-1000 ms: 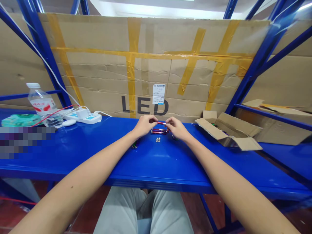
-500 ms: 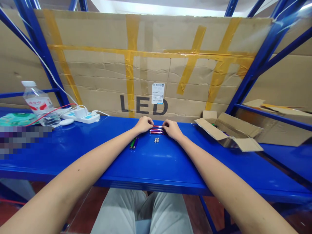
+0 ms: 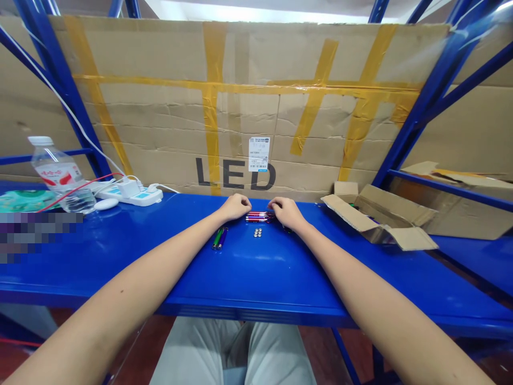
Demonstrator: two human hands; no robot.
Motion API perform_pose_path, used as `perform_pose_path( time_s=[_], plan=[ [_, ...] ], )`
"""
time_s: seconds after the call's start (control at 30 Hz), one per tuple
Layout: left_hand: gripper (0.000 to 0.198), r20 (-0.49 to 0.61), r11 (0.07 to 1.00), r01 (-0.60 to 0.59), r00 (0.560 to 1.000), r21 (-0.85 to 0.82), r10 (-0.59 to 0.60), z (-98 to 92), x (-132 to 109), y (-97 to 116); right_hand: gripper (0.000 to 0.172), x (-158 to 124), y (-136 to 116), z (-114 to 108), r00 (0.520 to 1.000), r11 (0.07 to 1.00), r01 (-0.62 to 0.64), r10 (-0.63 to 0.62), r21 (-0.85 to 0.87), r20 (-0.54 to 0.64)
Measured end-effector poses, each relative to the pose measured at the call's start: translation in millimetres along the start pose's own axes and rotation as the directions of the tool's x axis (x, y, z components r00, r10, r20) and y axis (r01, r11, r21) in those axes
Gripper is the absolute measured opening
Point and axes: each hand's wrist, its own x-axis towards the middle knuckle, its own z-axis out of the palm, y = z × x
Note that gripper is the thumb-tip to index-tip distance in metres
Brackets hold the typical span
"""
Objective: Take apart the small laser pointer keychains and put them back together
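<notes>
A clear bottle [image 3: 60, 175] stands well left of our curled left hand [image 3: 234, 207]; between that hand and our curled right hand [image 3: 287, 213] lie red tubes [image 3: 255, 216] and, nearer us, 6 discs [image 3: 256, 232] (we cannot tell if either hand pinches anything). Right of both, an open carton [image 3: 348, 214] holds something green [image 3: 352, 206].

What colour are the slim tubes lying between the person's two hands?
The slim tubes look mainly red; they show best in the head view.
</notes>
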Motion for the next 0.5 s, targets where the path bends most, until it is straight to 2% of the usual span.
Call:
perform_pose_path(
  time_s=[0.1, 0.13, 0.2, 0.23, 0.3, 0.33, 0.4, 0.43, 0.5],
  plan=[
    [0.013, -0.038, 0.993, -0.009, 0.999, 0.117, 0.013, -22.3, -3.1, 1.3, 0.024, -3.8, -1.8, -10.1, 0.998, 0.998, 0.024, -0.021, 0.049, -0.057],
    [0.012, -0.011, 0.984, -0.031, 0.999, 0.174, 0.034, -32.7, -5.7, 2.2, 0.023, -6.7, -4.8, -13.6, 0.997, 0.997, 0.046, -0.041, 0.065, -0.071],
    [0.01, 0.152, 0.964, -0.049, 0.988, 0.261, 0.009, -54.0, -13.4, 5.1, 0.023, -15.3, -16.3, -18.3, 0.992, 0.99, 0.103, -0.096, 0.095, -0.078],
    [0.009, 0.269, 0.955, -0.04, 0.962, 0.294, -0.043, -63.3, -18.2, 7.1, 0.023, -20.8, -24.7, -18.9, 0.988, 0.985, 0.143, -0.137, 0.096, -0.069],
    [0.017, 0.474, 0.942, 0.021, 0.86, 0.335, -0.188, -76.2, -28.4, 12.2, 0.022, -33.2, -45.9, -15.7, 0.967, 0.963, 0.255, -0.254, 0.084, -0.027],
    [0.022, 0.551, 0.937, 0.072, 0.792, 0.343, -0.262, -79.1, -32.9, 14.9, 0.022, -39.5, -57.5, -12.0, 0.945, 0.941, 0.327, -0.328, 0.085, 0.004],
    [0.028, 0.62, 0.93, 0.15, 0.707, 0.337, -0.339, -79.2, -39.5, 20.2, 0.023, -51.6, -79.9, -1.8, 0.879, 0.884, 0.455, -0.465, 0.104, 0.109],
    [0.028, 0.639, 0.93, 0.17, 0.686, 0.325, -0.349, -77.3, -41.3, 22.3, 0.025, -57.0, -89.4, 3.7, 0.841, 0.863, 0.496, -0.506, 0.101, 0.191],
    [0.024, 0.65, 0.934, 0.168, 0.678, 0.316, -0.342, -73.0, -42.4, 25.1, 0.028, -65.5, -103.3, 13.8, 0.78, 0.835, 0.544, -0.537, 0.076, 0.322]
  ],
)
